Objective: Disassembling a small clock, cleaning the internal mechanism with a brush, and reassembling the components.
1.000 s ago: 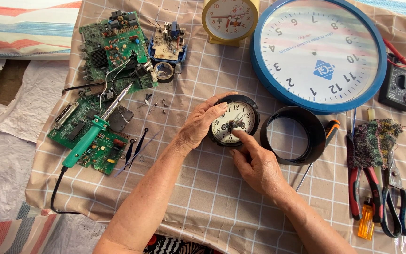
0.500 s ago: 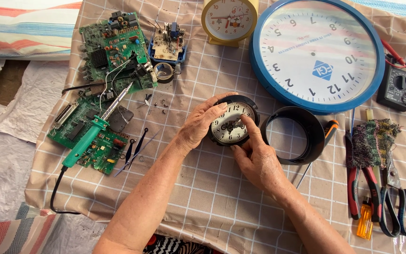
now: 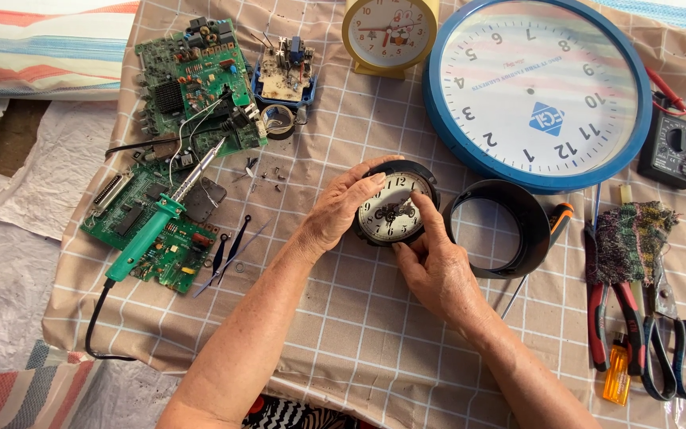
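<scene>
**At frame centre, two hands on a small clock**

At the centre of the frame, the left hand point(image 3: 341, 213) curls over the upper left rim of the small clock point(image 3: 395, 210), its fingers point(image 3: 375, 178) pressed together along the black edge. The right hand point(image 3: 437, 270) comes from below, its forefinger laid up the right side of the dial and its thumb at the lower rim, so the clock is pinched between them. The clock lies face up on the checked worktop point(image 3: 335, 334).

Just right of it lies a black ring point(image 3: 518, 230), with an orange-handled screwdriver point(image 3: 556, 218) beside it. Above, a big blue wall clock point(image 3: 537, 87) and a yellow alarm clock point(image 3: 389, 32) lie at the top of the frame. At the upper left are green circuit boards point(image 3: 192, 71), with a green soldering iron point(image 3: 148, 238) across the lower one. At the right edge lie a multimeter point(image 3: 672, 147), red pliers point(image 3: 597, 310) and scissors point(image 3: 676, 349).
</scene>
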